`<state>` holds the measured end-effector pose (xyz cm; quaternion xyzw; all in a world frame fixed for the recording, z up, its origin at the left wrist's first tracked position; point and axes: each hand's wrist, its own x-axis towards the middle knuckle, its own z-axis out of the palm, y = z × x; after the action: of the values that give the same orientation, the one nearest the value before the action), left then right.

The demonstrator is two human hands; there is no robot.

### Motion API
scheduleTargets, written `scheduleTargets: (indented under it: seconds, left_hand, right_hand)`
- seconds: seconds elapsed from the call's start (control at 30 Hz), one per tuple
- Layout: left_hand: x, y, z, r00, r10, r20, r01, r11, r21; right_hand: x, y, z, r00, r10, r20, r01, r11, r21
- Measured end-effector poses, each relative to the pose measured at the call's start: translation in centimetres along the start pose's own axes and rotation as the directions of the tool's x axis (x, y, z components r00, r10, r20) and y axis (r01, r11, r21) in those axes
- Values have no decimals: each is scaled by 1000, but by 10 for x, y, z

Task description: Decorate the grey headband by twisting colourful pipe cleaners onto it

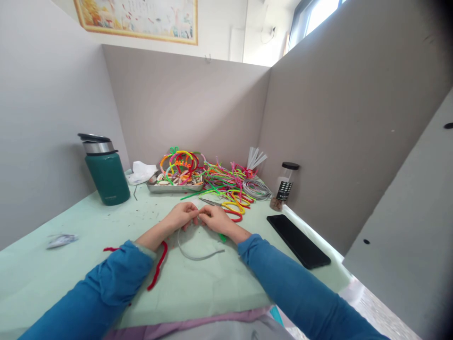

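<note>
My left hand (183, 216) and my right hand (214, 218) meet above the middle of the table, fingertips pinched together. From under the left fingers a thin grey cord (198, 258) curves down and to the right, its loose end lying on the table. What sits right between the fingertips is small and mostly hidden. A red pipe cleaner (162, 265) lies beside my left wrist. Below my right hand a short green pipe cleaner piece (222, 237) shows. Just beyond it lie scissors (235, 208) with yellow and red handles, blades toward the left.
A metal tray (173, 189) holds pipe-cleaner rings and small pieces. Beside it are heaped pipe cleaners (226, 177) and a coil of grey cord (257, 190). A green bottle (108, 177) stands left; a clear jar (284, 186) and black phone (297, 241) are right. Partitions (187, 99) enclose the table.
</note>
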<state>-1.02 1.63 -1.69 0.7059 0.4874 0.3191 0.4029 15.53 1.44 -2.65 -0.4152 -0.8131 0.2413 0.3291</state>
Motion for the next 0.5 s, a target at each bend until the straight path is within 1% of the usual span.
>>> scheduleTargets:
  seconds: [0.3,0.5]
  left_hand:
    - [-2,3,0,1000,-18,-2,17,999,-48]
    - [0,-1,0,1000,-13,5,13,998,-56]
  right_hand:
    - [-2,-4,-2,1000,4,-12,-5,1000,-24]
    - [-2,-6,-2,1000,-4,-11,4,999,-44]
